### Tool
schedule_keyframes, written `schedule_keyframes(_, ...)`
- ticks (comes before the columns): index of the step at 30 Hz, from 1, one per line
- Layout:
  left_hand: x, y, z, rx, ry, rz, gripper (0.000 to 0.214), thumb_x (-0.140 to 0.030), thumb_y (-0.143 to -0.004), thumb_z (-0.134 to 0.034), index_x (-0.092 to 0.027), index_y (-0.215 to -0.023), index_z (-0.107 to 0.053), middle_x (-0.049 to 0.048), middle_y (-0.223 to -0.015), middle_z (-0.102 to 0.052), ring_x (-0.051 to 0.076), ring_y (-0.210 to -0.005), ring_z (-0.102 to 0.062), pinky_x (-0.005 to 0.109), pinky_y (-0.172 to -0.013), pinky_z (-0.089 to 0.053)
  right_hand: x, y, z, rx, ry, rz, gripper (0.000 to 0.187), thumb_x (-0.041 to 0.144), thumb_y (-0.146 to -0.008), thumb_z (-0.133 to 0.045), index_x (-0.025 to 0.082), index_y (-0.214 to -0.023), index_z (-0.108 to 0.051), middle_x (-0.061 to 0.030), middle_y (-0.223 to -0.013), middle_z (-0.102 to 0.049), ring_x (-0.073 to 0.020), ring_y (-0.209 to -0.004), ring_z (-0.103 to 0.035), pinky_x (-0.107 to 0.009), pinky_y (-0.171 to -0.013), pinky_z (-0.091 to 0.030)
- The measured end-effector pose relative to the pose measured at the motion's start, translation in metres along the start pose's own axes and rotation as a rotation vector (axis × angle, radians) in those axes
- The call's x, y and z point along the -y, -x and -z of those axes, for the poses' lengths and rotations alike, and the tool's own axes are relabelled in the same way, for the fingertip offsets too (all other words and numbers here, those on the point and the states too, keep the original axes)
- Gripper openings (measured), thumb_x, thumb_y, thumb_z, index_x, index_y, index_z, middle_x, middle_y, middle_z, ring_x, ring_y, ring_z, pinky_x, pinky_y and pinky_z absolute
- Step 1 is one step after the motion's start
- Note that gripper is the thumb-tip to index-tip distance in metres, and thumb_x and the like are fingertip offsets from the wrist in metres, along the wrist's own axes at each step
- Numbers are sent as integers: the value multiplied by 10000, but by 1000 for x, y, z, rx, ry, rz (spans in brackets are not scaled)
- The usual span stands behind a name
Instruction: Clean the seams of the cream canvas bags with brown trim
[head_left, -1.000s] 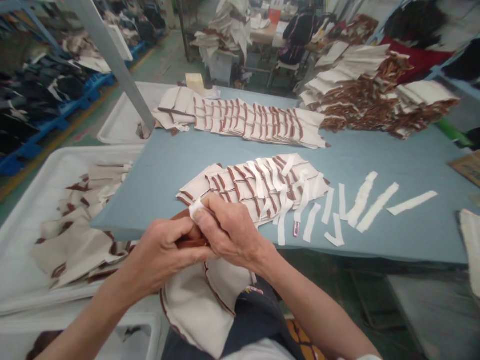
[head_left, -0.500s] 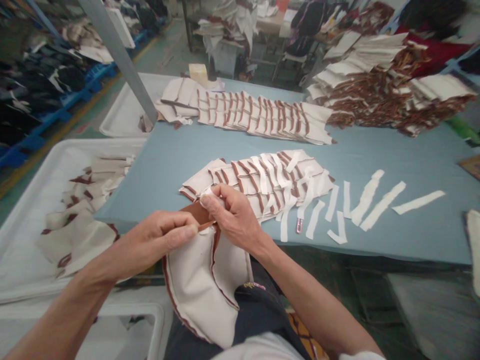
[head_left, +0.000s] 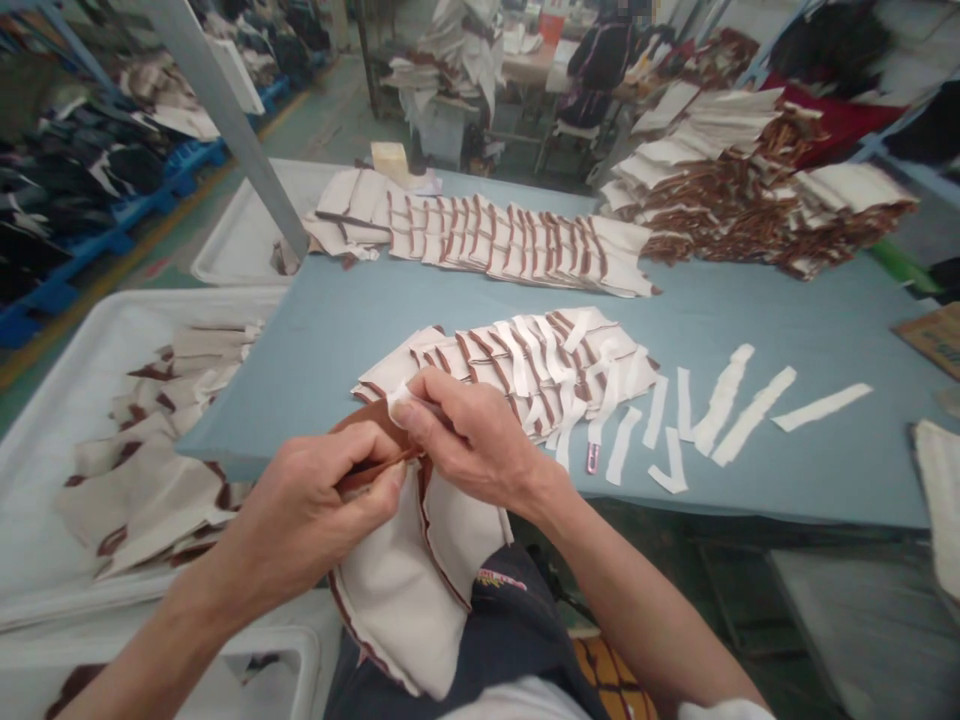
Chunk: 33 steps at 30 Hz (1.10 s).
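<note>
A cream sewn piece with brown edges (head_left: 397, 590), shaped like a boot shaft, hangs over my lap. My left hand (head_left: 330, 490) pinches its brown top edge, with the fingers partly inside the opening. On the other side of that opening, my right hand (head_left: 465, 430) grips the rim together with a small white strip (head_left: 399, 400), whose end shows at the thumb. Just beyond my hands, overlapping cream and brown pieces (head_left: 480, 350) lie on the blue table (head_left: 315, 330). Several loose white strips (head_left: 754, 415) are spread over and beside them.
A second row of overlapped pieces (head_left: 517, 240) lies farther back, with a tall stack (head_left: 720, 180) at right. White bins (head_left: 45, 480) holding pieces stand at left, by a grey post (head_left: 232, 120). A small pink-purple tool (head_left: 592, 457) rests near the table's front edge.
My left hand has turned and its fingers have moved into the opening, closer to my right hand. The right hand keeps its grip. The whole view has shifted slightly.
</note>
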<state>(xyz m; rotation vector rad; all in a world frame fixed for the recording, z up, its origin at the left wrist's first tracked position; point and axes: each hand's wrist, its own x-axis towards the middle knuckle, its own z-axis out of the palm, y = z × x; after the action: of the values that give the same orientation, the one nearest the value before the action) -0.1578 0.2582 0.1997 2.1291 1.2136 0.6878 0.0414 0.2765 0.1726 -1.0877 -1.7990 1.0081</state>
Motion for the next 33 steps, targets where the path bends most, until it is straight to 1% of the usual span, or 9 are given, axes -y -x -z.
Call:
schedule_keyframes(4, 0, 5, 0, -6, -11, -74, 258, -234, -952, -572, -228, -705, -647, -97, -578, -541, 84, -487, -449, 222, -495, -342, 6, -4, 8, 76, 4, 7, 280, 410, -1098, -500, 256, -864, -483, 46, -715, -518, -148, -663, -471, -295, -661, -314)
schedule_keyframes(8, 5, 12, 1, 1, -7, -92, 257, -244, -969, -590, -228, -731, -684, -89, -588, -589, 91, -491, -487, 234, -509, -356, 8, -3, 9, 111, 27, 5, 313, 398, -1121, -499, 256, -843, -477, 46, -715, -532, -147, -663, -487, -282, -648, -330)
schedule_keyframes(13, 7, 17, 5, 53, 105, 29, 296, -306, -971, -586, -230, -698, -670, -65, -585, -598, 116, -501, -516, 227, -485, -378, 7, 8, -5, 16, 234, 146, 255, 356, -1154, -504, 250, -923, -533, 31, -741, -573, -150, -656, -520, -280, -670, -360)
schedule_keyframes(16, 7, 21, 6, 82, 159, 115, 329, -360, -969, -601, -228, -678, -676, -38, -615, -646, 138, -530, -558, 230, -481, -402, 0, 17, -21, -27, 384, 243, 327, 391, -1196, -444, 242, -934, -571, -11, -758, -646, -172, -690, -580, -297, -698, -393)
schedule_keyframes(18, 8, 25, 4, 63, 187, 133, 329, -370, -977, -618, -230, -689, -692, -43, -613, -647, 133, -517, -530, 233, -476, -395, -4, 23, -30, -75, 422, 240, 365, 403, -1209, -412, 233, -943, -593, -34, -762, -681, -185, -694, -604, -309, -697, -410)
schedule_keyframes(21, 8, 28, 4, 54, 193, 115, 328, -368, -1012, -624, -236, -728, -720, -58, -608, -645, 125, -512, -504, 231, -510, -418, -5, 30, -36, -179, 351, 151, 337, 405, -1200, -435, 226, -983, -619, -34, -776, -704, -175, -663, -602, -299, -673, -426)
schedule_keyframes(24, 3, 27, 9, 89, 164, 49, 307, -365, -1033, -621, -243, -782, -749, -57, -652, -704, 127, -563, -594, 213, -556, -454, -2, 30, -33, -250, 204, 113, 322, 456, -1175, -472, 232, -995, -616, -13, -758, -690, -159, -635, -586, -276, -644, -437)
schedule_keyframes(30, -5, 21, 23, 119, 117, -41, 299, -313, -985, -603, -250, -706, -689, -71, -616, -700, 115, -538, -631, 185, -526, -447, -10, 20, -20, -228, 63, 76, 338, 530, -1131, -494, 252, -951, -564, 39, -658, -566, -155, -593, -557, -260, -580, -406)
schedule_keyframes(33, -1, 20, 25, 165, 117, -4, 371, -386, -1041, -560, -250, -730, -709, -63, -632, -704, 134, -547, -645, 194, -527, -469, -14, 19, -20, -213, 95, 67, 350, 528, -1136, -472, 250, -952, -580, 29, -673, -583, -158, -615, -571, -259, -598, -423)
